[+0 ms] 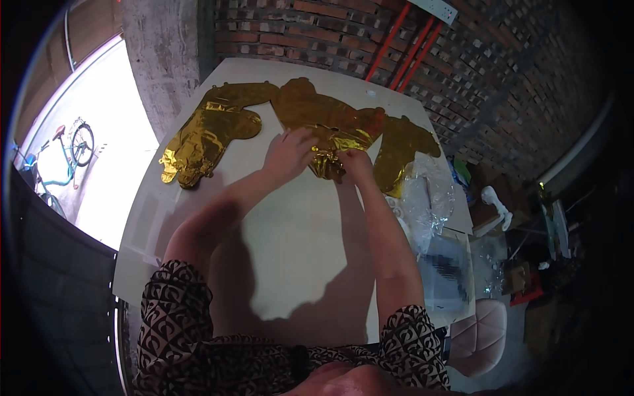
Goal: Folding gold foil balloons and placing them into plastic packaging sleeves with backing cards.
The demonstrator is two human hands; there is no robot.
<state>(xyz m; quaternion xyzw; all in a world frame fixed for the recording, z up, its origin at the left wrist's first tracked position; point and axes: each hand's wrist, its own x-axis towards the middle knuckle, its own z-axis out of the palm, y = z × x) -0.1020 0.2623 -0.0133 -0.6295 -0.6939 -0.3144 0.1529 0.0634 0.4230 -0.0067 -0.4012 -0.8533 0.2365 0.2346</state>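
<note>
R hand pinched the gold foil at its crumpled part, L hand just left, grip unclear, so light, even tension seemed best w/ thin stuff.

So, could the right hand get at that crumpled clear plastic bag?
Likely yes: the right hand is close by and nothing visible covers the bag, though that hand seems busy pinching the shiny gold foil sheet.

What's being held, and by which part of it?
The right grip seems to pinch the middle gold foil piece at its crumpled near end; the left grip touches it, hold unclear.
</note>
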